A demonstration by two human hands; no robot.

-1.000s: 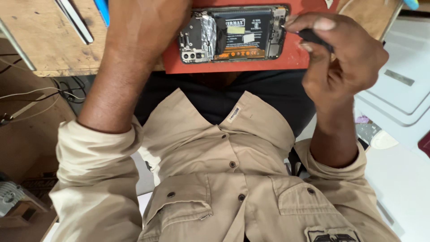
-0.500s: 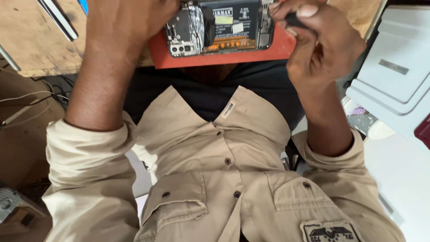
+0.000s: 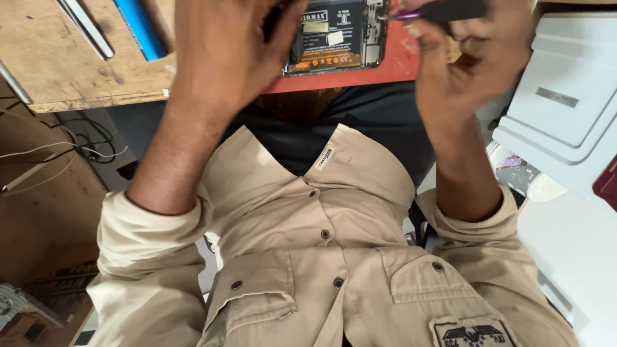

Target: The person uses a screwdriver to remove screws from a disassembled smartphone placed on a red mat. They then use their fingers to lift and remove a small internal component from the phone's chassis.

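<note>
Head view, looking down over my own chest. My left hand (image 3: 222, 54) lies over the left end of the opened smartphone (image 3: 334, 35), fingers (image 3: 283, 29) spread and curved loosely over it. They touch the phone's edge and cover that end. I cannot tell whether they actually clamp the phone or only steady it; the hand is motion-blurred.

My right hand (image 3: 463, 61) is at the phone's right end, fingers clenched around a dark-handled screwdriver (image 3: 443, 9). The tool lies nearly level along the top edge of the view, its purple collar and thin tip pointing left, with the tip at the phone's right inner edge.

The phone lies back cover off, black battery with an orange lower band facing up. It rests on a red work mat (image 3: 385, 67), on the wooden counter (image 3: 77, 71), far from me, between my two hands.

Far left on the counter: a blue flat tool (image 3: 140, 29) and a metal tool (image 3: 83, 27), side by side, well apart from my hands. Right of me: a white moulded case (image 3: 559, 96). Left, below the counter's edge: loose cables (image 3: 71, 148). Near field: my beige button shirt (image 3: 315, 257), sleeves rolled at the forearms.
</note>
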